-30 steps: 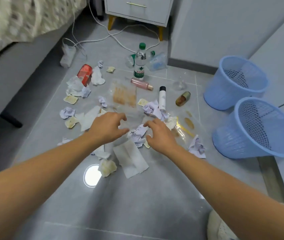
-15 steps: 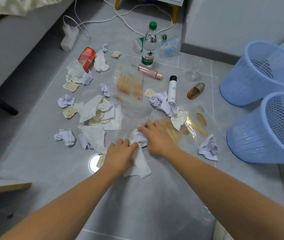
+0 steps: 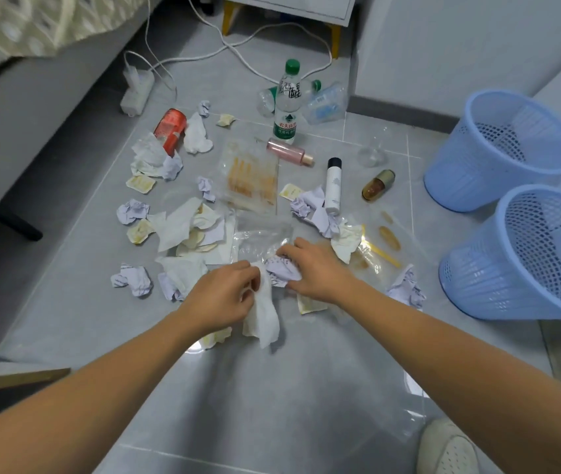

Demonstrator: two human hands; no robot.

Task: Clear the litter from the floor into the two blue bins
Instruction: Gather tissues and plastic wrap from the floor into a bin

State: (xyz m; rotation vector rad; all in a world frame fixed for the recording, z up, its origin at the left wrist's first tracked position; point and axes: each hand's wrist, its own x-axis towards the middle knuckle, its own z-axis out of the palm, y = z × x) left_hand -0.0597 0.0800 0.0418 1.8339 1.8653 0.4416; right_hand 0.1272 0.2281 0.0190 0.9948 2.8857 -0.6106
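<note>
**Pale litter on a grey floor**

The floor [image 3: 272,405] is light grey tile with thin white grout lines. Both bins [image 3: 498,148] [image 3: 525,268] are light blue with a fine mesh pattern. The tissue [image 3: 265,313] is plain white; the crumpled paper [image 3: 282,268] is white with dark printed marks. A can [image 3: 169,126] is red. The upright bottle [image 3: 287,104] is clear, with a green cap and a green-and-white label. One lying bottle [image 3: 289,155] is pink, another [image 3: 333,186] white with a black cap, and a small one [image 3: 378,184] amber. The bedspread [image 3: 32,22] is cream with a pale oval pattern.
</note>
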